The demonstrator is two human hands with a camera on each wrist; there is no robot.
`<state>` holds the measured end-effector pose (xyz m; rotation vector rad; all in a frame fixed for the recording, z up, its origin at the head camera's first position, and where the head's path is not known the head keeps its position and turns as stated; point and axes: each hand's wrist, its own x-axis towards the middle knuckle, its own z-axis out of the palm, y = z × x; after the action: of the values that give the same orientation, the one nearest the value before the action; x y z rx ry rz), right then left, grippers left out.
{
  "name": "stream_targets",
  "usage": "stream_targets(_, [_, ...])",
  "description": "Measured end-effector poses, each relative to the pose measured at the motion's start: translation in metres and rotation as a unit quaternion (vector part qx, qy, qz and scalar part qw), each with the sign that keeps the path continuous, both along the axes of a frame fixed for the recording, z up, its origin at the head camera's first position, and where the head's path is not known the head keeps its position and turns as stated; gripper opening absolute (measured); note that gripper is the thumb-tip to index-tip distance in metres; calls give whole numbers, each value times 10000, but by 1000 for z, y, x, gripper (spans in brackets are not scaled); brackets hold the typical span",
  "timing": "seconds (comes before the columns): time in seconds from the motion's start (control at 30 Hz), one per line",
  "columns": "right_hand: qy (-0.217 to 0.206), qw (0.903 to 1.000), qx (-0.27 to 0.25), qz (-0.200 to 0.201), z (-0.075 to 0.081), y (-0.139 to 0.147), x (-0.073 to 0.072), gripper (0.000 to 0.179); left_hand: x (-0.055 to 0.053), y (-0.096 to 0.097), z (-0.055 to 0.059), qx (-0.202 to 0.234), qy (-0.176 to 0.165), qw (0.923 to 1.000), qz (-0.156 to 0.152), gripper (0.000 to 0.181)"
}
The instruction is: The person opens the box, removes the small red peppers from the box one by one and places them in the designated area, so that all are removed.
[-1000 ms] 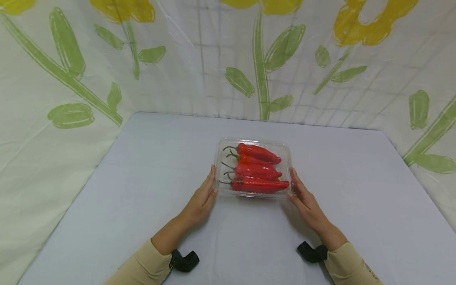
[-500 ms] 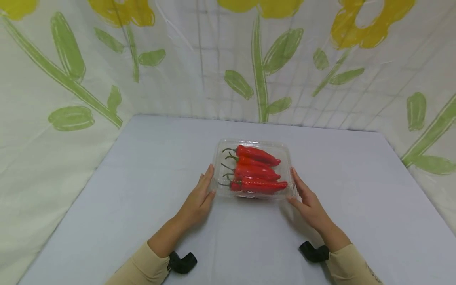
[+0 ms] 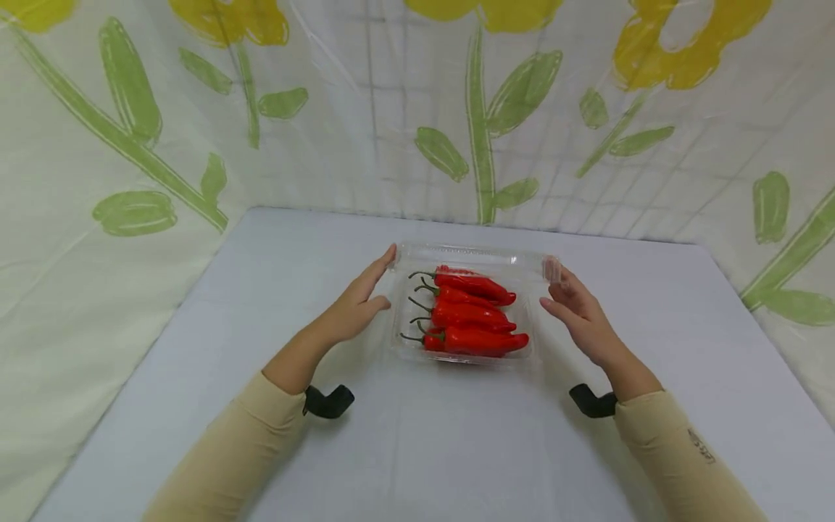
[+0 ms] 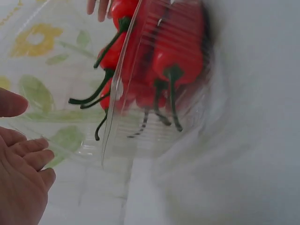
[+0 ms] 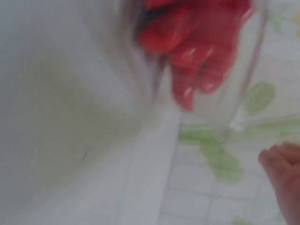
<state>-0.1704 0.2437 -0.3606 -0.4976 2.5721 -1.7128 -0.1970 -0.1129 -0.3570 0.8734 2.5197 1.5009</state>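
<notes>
A clear plastic clamshell box (image 3: 462, 358) sits on the table, holding several red peppers (image 3: 472, 314) with green stems pointing left. Its transparent lid (image 3: 472, 255) is raised and tilted back at the far side. My left hand (image 3: 352, 308) is at the lid's left end, fingers extended, fingertip at its edge and thumb apart. Over at the right end, my right hand (image 3: 583, 319) has its fingertips behind the lid's corner, thumb spread away. The left wrist view shows the left hand (image 4: 23, 173) beside the peppers; the right wrist view is blurred, with part of the right hand (image 5: 283, 173) showing.
A pale table (image 3: 417, 449) lies under the box. Behind it hangs a white curtain (image 3: 339, 145) printed with yellow flowers and green leaves. Black wrist cameras stick out from both beige sleeves (image 3: 241, 435).
Both hands have moved forward from the box's sides to the far end. The lid, flat over the peppers before, has swung up and back. The box stays in place.
</notes>
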Motion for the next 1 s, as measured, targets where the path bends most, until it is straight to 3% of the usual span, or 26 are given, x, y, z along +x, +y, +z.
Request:
stream_targets(0.17, [-624, 9966, -209, 493, -13, 0, -27, 68, -33, 1, -7, 647, -849, 9942, -152, 74])
stream_targets(0.33, [-819, 9947, -313, 544, -20, -1, -53, 70, -59, 10, -16, 1486, -1875, 9707, -234, 70])
stream_targets(0.4, [-896, 9942, -286, 527, -20, -2, -63, 71, -64, 14, -13, 1701, -2123, 9619, -286, 71])
stream_targets(0.5, [-1059, 9933, -51, 463, -20, -8, -77, 71, -66, 15, -5, 1586, -2337, 9591, -206, 71])
stream_targets(0.63, [-1250, 9906, 403, 394, -22, -11, -88, 65, -78, 12, -14, 1290, -2463, 9605, -109, 69])
stream_targets(0.73, [-1333, 9878, 701, 388, -23, -12, -92, 62, -93, 7, -35, 1278, -2436, 9613, -151, 71])
stream_targets(0.77, [-1375, 9866, 791, 383, -24, -12, -92, 62, -93, 5, -38, 1306, -2466, 9601, -195, 72])
stream_targets(0.83, [-1560, 9827, 920, 389, -26, -11, -92, 63, -114, -2, -69, 1484, -2391, 9590, -327, 67])
stream_targets(0.9, [-1780, 9778, 1032, 405, -26, -11, -91, 64, -132, -6, -92, 1366, -2497, 9582, -297, 63])
stream_targets(1.0, [-2012, 9721, 1126, 430, -27, -11, -91, 65, -149, -9, -113, 1219, -2561, 9587, -216, 58])
